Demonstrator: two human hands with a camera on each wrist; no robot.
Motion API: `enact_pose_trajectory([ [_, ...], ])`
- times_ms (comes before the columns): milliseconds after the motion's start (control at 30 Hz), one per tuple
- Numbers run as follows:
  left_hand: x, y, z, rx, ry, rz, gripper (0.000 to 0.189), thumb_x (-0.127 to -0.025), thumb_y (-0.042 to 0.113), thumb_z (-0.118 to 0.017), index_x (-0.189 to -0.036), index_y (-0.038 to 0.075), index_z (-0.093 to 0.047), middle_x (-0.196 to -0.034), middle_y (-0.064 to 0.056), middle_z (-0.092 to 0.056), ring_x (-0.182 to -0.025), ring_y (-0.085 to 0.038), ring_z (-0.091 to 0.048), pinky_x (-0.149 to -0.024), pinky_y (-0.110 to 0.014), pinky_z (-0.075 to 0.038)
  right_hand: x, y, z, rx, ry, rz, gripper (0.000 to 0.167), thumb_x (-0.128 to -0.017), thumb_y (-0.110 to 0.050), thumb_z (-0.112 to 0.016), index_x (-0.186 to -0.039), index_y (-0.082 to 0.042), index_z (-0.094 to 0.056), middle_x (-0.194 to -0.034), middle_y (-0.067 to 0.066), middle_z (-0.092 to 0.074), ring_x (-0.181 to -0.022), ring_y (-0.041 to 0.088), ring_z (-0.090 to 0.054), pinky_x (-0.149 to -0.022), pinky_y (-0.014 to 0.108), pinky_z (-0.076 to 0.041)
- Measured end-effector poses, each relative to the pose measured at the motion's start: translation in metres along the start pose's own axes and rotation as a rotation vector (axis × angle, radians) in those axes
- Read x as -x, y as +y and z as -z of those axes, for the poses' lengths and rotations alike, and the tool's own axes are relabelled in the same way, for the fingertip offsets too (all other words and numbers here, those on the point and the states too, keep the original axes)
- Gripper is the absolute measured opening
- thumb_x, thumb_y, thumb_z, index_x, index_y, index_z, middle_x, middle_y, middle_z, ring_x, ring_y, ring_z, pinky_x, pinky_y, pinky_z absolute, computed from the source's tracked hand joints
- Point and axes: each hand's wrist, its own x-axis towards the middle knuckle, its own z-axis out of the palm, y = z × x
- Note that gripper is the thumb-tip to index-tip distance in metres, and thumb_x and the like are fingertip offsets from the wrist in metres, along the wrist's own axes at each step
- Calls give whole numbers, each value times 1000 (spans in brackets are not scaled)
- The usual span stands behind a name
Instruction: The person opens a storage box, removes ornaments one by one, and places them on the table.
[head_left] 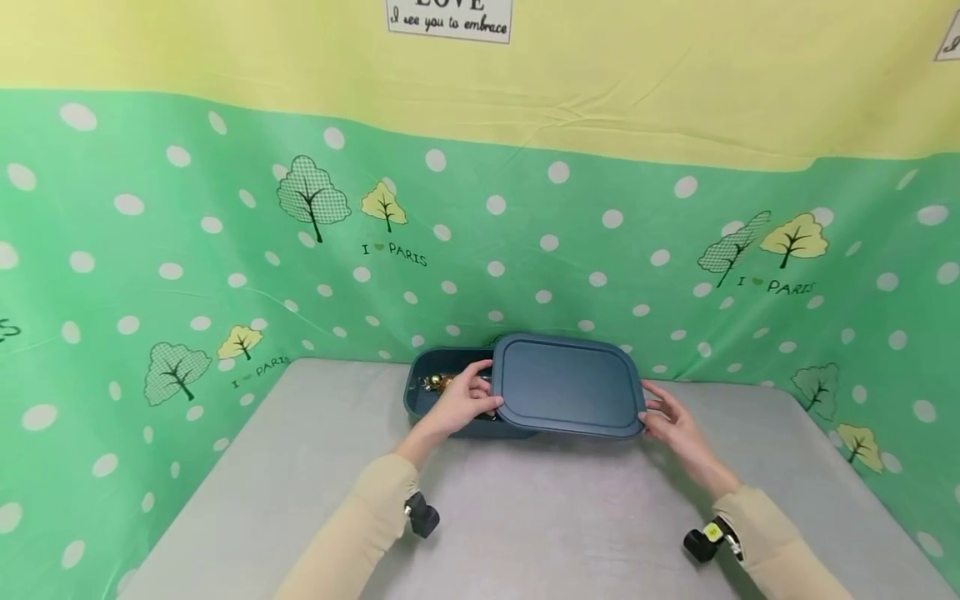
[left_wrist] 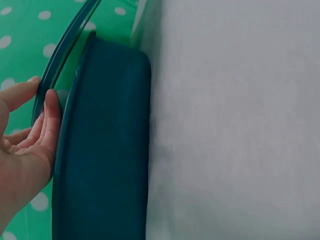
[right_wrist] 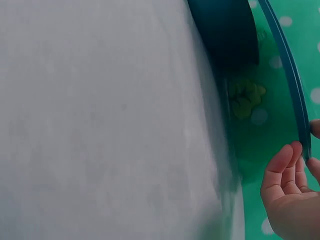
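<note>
A dark blue lid [head_left: 570, 387] is held above a deep blue storage box [head_left: 422, 400], shifted to the right so the box's left part shows. My left hand [head_left: 463, 402] pinches the lid's left edge, thumb on one face and fingers on the other, close over the box rim. At the lid's lower right corner my right hand [head_left: 669, 421] grips the edge between thumb and fingers. Inside the box lie small shiny gold and brown items [head_left: 437, 382]; the lid and left hand hide the rest. The left wrist view shows a gap between lid [left_wrist: 62, 50] and box [left_wrist: 105, 135].
The box stands at the back of a grey-covered table [head_left: 540, 517], against a green and yellow printed curtain [head_left: 525, 225]. A small black camera [head_left: 422, 515] is strapped at the left wrist, another camera [head_left: 702, 545] at the right.
</note>
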Motion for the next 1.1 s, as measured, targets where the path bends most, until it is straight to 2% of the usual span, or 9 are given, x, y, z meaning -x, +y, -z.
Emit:
enact_pose_trajectory([
  [100, -4, 6, -12, -18, -4, 20, 70, -87, -2, -68, -147, -3, -31, -93, -15, -60, -74, -22, -66, -77, -49, -55, 2, 5, 10, 12, 6, -26, 59, -97, -4, -54, -149, 2, -28, -116, 8, -50, -89, 4, -59, -73, 27, -53],
  [333, -13, 10, -44, -68, -27, 19, 71, -88, 3, -70, -147, -2, -31, -94, -11, -61, -72, -19, -67, -69, -33, -57, 13, 11, 38, 21, 29, -86, 58, -99, -13, -53, -150, -1, -29, -116, -5, -47, -93, -3, -56, -77, 23, -51],
  [467, -19, 15, -60, -53, -32, 27, 71, -89, 4, -69, -149, 1, -31, -98, -10, -58, -73, -18, -66, -69, -32, -57, 16, 12, 53, 13, 49, -96, 55, -99, -14, -54, -149, -3, -33, -112, -14, -49, -94, -6, -55, -78, 20, -50],
  [667, -33, 23, -78, 11, 8, 82, 68, -88, 5, -70, -148, 4, -36, -102, -12, -60, -75, -23, -69, -74, -41, -57, 17, 14, 69, -41, 78, -91, 46, -98, -13, -56, -143, -10, -46, -104, -22, -56, -90, -4, -57, -74, 20, -51],
  [767, -42, 26, -90, 40, 36, 119, 68, -88, 5, -70, -147, 6, -38, -100, -9, -60, -73, -21, -69, -76, -40, -56, 18, 16, 77, -52, 87, -97, 36, -99, -14, -56, -134, -19, -53, -102, -24, -57, -86, -3, -57, -71, 20, -51],
  [867, -49, 31, -104, 47, 60, 124, 68, -88, 5, -71, -147, 5, -38, -96, -6, -62, -71, -18, -68, -72, -36, -57, 17, 20, 90, -71, 88, -107, 29, -99, -14, -55, -126, -27, -57, -101, -24, -58, -83, -1, -56, -67, 20, -50],
  [967, -53, 30, -118, 31, 85, 120, 68, -87, 5, -72, -146, 3, -39, -90, -3, -63, -68, -16, -68, -67, -32, -56, 15, 23, 100, -18, 83, -132, 33, -100, -16, -54, -132, -21, -54, -101, -25, -56, -83, -2, -55, -66, 20, -50],
  [1100, -53, 19, -134, 4, 106, 137, 68, -86, 5, -72, -146, 2, -39, -86, -2, -59, -66, -15, -67, -65, -26, -54, 14, 28, 107, 112, 80, -186, 51, -101, -22, -52, -146, -2, -39, -101, -29, -51, -86, -6, -53, -68, 21, -50],
])
